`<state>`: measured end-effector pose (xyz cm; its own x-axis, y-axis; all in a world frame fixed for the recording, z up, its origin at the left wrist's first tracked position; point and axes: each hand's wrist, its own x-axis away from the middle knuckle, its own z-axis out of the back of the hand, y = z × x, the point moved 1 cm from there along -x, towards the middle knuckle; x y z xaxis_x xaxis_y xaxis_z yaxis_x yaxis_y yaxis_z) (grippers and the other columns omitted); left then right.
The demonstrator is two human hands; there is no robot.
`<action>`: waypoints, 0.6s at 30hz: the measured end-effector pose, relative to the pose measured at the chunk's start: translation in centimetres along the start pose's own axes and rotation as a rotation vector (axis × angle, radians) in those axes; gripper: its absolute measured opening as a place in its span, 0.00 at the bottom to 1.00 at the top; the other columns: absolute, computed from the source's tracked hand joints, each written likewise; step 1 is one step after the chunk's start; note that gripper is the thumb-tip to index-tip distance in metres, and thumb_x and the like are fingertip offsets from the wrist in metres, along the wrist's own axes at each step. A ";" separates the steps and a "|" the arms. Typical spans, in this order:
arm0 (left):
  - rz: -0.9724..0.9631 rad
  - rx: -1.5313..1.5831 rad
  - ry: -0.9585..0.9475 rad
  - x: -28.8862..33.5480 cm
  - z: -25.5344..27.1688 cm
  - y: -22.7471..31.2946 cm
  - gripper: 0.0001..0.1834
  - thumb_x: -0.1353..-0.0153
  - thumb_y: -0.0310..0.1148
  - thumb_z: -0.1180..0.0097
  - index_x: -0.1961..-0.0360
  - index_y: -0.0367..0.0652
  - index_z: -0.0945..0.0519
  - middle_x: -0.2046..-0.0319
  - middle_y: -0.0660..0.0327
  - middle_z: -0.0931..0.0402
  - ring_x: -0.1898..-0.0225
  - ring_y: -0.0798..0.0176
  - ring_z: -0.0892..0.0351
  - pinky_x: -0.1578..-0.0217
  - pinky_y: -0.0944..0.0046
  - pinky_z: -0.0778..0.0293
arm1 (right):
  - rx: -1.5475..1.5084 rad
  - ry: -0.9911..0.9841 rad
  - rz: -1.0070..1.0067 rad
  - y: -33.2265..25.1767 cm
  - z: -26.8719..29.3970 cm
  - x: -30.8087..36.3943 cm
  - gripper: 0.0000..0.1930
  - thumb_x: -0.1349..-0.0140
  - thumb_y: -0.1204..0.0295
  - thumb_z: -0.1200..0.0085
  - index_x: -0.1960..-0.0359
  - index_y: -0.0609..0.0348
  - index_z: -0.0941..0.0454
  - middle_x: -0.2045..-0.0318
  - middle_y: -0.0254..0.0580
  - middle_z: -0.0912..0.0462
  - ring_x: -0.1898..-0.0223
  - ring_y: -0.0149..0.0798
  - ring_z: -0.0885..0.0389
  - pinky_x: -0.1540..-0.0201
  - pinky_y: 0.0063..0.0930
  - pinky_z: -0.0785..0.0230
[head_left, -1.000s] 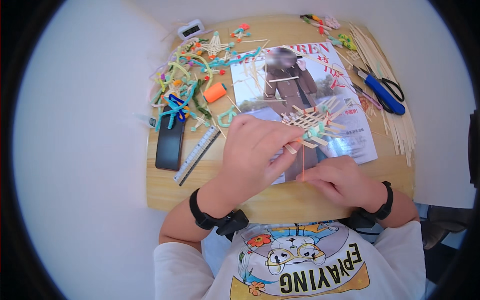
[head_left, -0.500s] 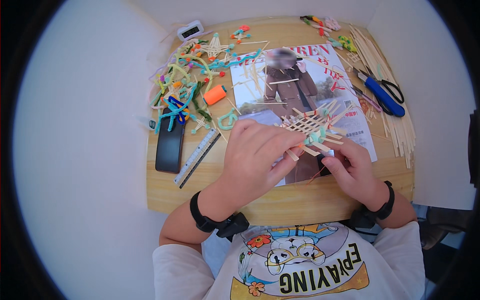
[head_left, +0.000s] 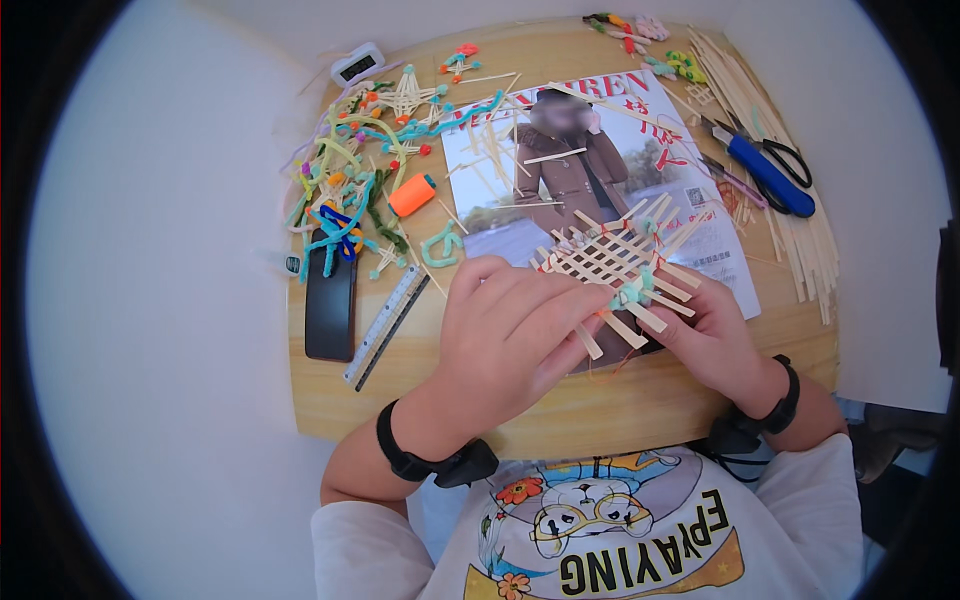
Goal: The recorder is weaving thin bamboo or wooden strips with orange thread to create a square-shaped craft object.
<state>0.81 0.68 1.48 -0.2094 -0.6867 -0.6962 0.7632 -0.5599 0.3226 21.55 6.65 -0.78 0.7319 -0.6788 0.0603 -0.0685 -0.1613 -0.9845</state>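
Both hands hold a woven lattice of pale wooden strips [head_left: 605, 258] above the magazine, its strip ends sticking out all round. Orange thread binds parts of its edge, and a mint-green fuzzy stem [head_left: 634, 291] is wound at its near right side. My left hand [head_left: 512, 330] is closed on the near left edge, fingertips pressed beside the green stem. On the right edge, my right hand [head_left: 728, 335] grips with the thumb near the strip ends and the fingers mostly hidden beneath. A loose loop of orange thread hangs below the lattice.
The magazine [head_left: 490, 205] carries scattered thin strips. Left lie a tangle of fuzzy stems [head_left: 350, 135], an orange thread spool [head_left: 412, 195], a phone [head_left: 330, 305] and a ruler [head_left: 386, 326]. Blue-handled pliers [head_left: 768, 178], black-handled scissors [head_left: 792, 165] and long strips [head_left: 800, 255] lie right. A clock [head_left: 358, 66] stands at the back.
The lattice has tipped so more of its woven face shows. My right thumb has come up against its edge strips, and a small shiny bit by that thumb is no longer visible.
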 end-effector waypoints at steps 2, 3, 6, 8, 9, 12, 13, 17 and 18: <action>0.004 0.009 -0.003 0.0 0.0 0.0 0.19 0.59 0.22 0.32 0.63 0.49 0.19 0.69 0.67 0.18 0.71 0.64 0.24 0.64 0.63 0.36 | 0.010 -0.009 -0.007 0.1 0.0 -0.1 0.21 0.32 0.77 0.52 0.38 0.63 0.36 0.49 0.36 0.22 0.51 0.26 0.23 0.56 0.21 0.25; 0.009 0.016 -0.004 0.0 0.0 0.0 0.19 0.59 0.21 0.32 0.63 0.49 0.19 0.69 0.67 0.18 0.71 0.64 0.24 0.64 0.63 0.35 | 0.009 -0.007 -0.007 0.1 0.0 0.0 0.21 0.32 0.77 0.52 0.38 0.63 0.36 0.49 0.36 0.22 0.51 0.26 0.23 0.56 0.21 0.25; 0.011 0.017 -0.015 0.0 0.0 0.0 0.19 0.58 0.21 0.33 0.62 0.49 0.19 0.69 0.67 0.18 0.71 0.63 0.24 0.64 0.63 0.35 | 0.054 -0.023 -0.009 0.1 0.1 0.1 0.21 0.32 0.77 0.52 0.37 0.63 0.35 0.50 0.35 0.22 0.52 0.25 0.24 0.57 0.21 0.25; 0.010 0.020 -0.016 0.0 0.0 0.0 0.19 0.58 0.21 0.33 0.62 0.48 0.19 0.69 0.66 0.18 0.70 0.63 0.24 0.64 0.62 0.35 | 0.136 -0.040 -0.005 0.0 0.2 0.2 0.21 0.32 0.78 0.52 0.38 0.64 0.34 0.51 0.35 0.22 0.52 0.24 0.24 0.56 0.20 0.27; 0.009 0.024 -0.015 0.0 0.0 0.0 0.19 0.58 0.21 0.33 0.62 0.48 0.19 0.69 0.66 0.18 0.70 0.63 0.24 0.64 0.62 0.35 | 0.135 -0.039 -0.004 0.1 0.3 0.2 0.21 0.32 0.78 0.52 0.38 0.64 0.34 0.51 0.35 0.22 0.52 0.24 0.24 0.56 0.20 0.27; 0.013 0.031 -0.022 0.0 0.0 -0.1 0.19 0.58 0.21 0.33 0.62 0.48 0.19 0.69 0.66 0.18 0.70 0.63 0.24 0.63 0.62 0.35 | 0.129 -0.037 0.037 0.4 0.3 0.2 0.20 0.32 0.78 0.52 0.38 0.64 0.34 0.52 0.35 0.22 0.53 0.23 0.25 0.55 0.20 0.28; 0.013 0.032 -0.023 0.0 0.0 -0.1 0.19 0.58 0.21 0.33 0.62 0.48 0.19 0.69 0.66 0.18 0.70 0.63 0.24 0.63 0.62 0.35 | 0.137 -0.032 0.041 0.4 0.3 0.2 0.20 0.32 0.78 0.52 0.38 0.64 0.34 0.52 0.35 0.22 0.54 0.23 0.25 0.54 0.20 0.29; 0.011 0.026 -0.022 0.0 0.1 -0.1 0.19 0.58 0.21 0.33 0.62 0.48 0.19 0.69 0.66 0.18 0.70 0.63 0.23 0.64 0.62 0.35 | 0.170 -0.010 0.028 0.2 0.1 0.2 0.18 0.32 0.77 0.51 0.41 0.63 0.30 0.56 0.33 0.21 0.59 0.21 0.25 0.58 0.19 0.29; 0.009 0.024 -0.022 0.0 0.0 -0.1 0.19 0.58 0.21 0.32 0.62 0.48 0.19 0.69 0.66 0.18 0.70 0.63 0.23 0.64 0.62 0.35 | 0.169 -0.010 0.026 0.2 0.1 0.2 0.18 0.32 0.77 0.51 0.41 0.63 0.30 0.56 0.33 0.21 0.59 0.21 0.25 0.58 0.19 0.29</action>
<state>0.73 0.71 1.50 -0.2162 -0.7014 -0.6792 0.7505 -0.5643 0.3440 21.79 6.54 -0.99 0.7382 -0.6738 0.0334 0.0265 -0.0205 -0.9994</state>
